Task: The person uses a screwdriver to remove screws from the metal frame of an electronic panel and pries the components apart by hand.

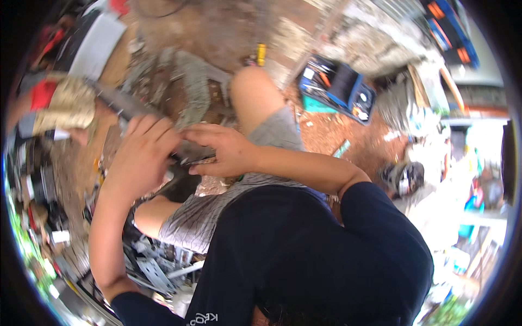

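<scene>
A long dark grey bar (122, 103), possibly metal, slants from the upper left down to my lap, between my knees. My left hand (142, 152) lies over it with the fingers curled round, slightly blurred. At the bar's near end, my right hand (225, 149) grips it, fingers above and thumb below. The hands are close together, the right fingertips almost at the left ones. What lies under the left palm is hidden, and a small dark part by the right thumb is too blurred to name.
A blue and black tool bag (340, 89) with orange-handled tools lies on the reddish ground ahead right. Another blue and orange case (451, 32) stands at the upper right. Metal scraps (155, 271) lie at lower left; a white panel (98, 46) leans at upper left.
</scene>
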Demonstrator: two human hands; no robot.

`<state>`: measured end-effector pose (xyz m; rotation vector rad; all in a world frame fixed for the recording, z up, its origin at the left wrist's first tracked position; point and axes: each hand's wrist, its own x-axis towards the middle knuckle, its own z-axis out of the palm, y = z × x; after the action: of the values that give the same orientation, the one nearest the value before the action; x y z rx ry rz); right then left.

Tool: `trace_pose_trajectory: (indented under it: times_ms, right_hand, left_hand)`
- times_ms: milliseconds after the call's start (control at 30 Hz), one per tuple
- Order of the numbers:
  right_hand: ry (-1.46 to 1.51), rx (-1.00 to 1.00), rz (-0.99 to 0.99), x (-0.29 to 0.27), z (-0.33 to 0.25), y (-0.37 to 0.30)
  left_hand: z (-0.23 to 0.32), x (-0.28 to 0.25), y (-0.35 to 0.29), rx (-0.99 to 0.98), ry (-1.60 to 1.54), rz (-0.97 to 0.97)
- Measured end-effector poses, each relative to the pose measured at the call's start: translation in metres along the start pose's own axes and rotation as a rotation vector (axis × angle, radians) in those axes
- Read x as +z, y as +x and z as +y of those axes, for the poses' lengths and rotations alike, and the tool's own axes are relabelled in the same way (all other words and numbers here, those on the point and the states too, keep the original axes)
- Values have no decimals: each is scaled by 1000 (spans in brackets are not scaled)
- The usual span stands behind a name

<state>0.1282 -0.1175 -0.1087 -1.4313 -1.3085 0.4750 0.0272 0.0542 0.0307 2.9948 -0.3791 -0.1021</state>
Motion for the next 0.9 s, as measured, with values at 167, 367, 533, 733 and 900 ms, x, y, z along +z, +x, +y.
trace_pose_trajectory:
  times_ms: [167, 367, 533, 733, 900]
  right_hand:
    - [57, 304, 454, -117, 66, -86]
    - [-679, 1094, 807, -253, 204, -259]
    - [-489, 1568, 520, -185, 286, -350]
    - [-348, 1610, 215, -109, 306, -347]
    - [-317, 1566, 208, -120, 317, -322]
  left_hand:
    - [5, -3, 4, -68, 18, -115]
    - [-5, 6, 2, -76, 21, -135]
    - [-7, 6, 2, -90, 49, -189]
    - [-8, 5, -3, -111, 45, -228]
    - [-10, 7, -8, -91, 29, -220]
